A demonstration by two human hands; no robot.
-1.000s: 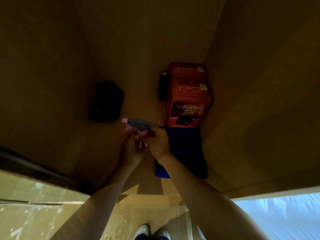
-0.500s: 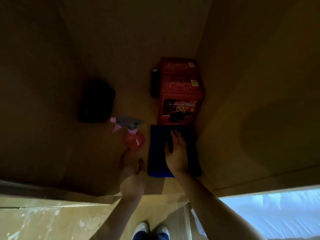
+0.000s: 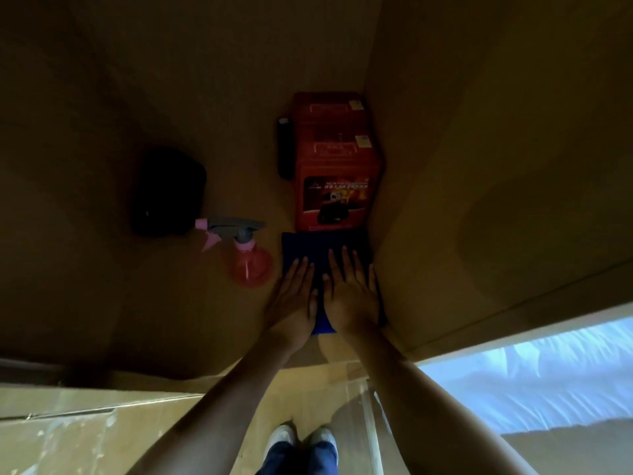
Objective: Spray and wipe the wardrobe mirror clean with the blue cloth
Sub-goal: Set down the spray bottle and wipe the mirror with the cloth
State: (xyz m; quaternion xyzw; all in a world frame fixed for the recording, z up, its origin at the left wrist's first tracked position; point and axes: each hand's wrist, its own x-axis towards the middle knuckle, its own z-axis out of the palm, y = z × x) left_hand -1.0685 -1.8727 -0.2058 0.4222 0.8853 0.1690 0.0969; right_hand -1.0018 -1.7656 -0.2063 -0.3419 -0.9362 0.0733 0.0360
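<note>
Dim brown wardrobe shelf (image 3: 212,320); left hand (image 3: 294,296) and right hand (image 3: 352,293) pressing flat-fingered on blue cloth (image 3: 318,248), gripping nothing, pink spray bottle (image 3: 248,258) just beside.

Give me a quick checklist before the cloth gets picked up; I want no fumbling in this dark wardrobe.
1. Blue cloth lies flat on the shelf: ok.
2. Left hand and right hand rest flat on it, no grip yet: not ok.
3. Pink spray bottle stands upright beside the cloth, clear of the hands: ok.
4. Red box behind the cloth, touching or apart: cannot tell.
5. Mirror in view: not ok.
</note>
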